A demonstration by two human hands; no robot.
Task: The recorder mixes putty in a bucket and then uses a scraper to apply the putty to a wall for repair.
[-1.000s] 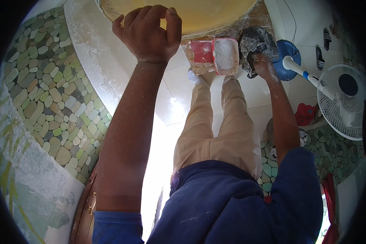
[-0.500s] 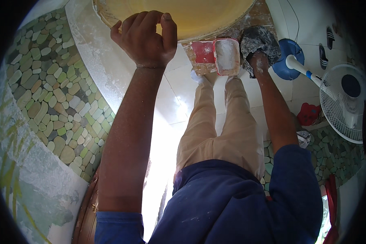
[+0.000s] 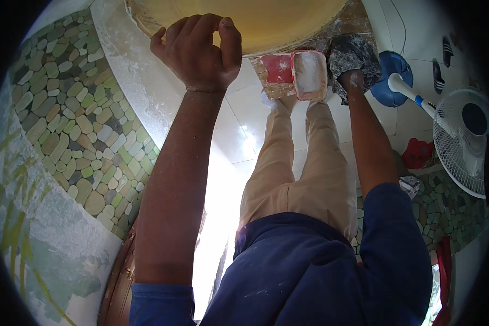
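My left hand [image 3: 201, 51] is curled at the near rim of a large round yellow surface [image 3: 277, 22]; what, if anything, lies under its fingers is hidden. My right hand [image 3: 352, 80] reaches into a crumpled black plastic bag [image 3: 356, 54], which covers its fingers. Just left of the bag, a red-rimmed tub [image 3: 308, 73] with white powdery material sits beside a red, white-smeared flat piece [image 3: 278, 70]. Both rest on a smudged brown board [image 3: 270, 89], below the yellow surface in the picture.
My legs [image 3: 323, 152] stand on white floor tiles [image 3: 239, 114]. At the right are a blue-based standing fan [image 3: 459, 141], dark slippers [image 3: 439, 76] and a red object [image 3: 417, 153]. A pebble-patterned surface [image 3: 76, 119] runs along the left, near a brown door [image 3: 117, 277].
My right hand has gone further into the black bag, hiding fingers that showed earlier. My left hand has shifted only slightly, still at the yellow surface's rim.
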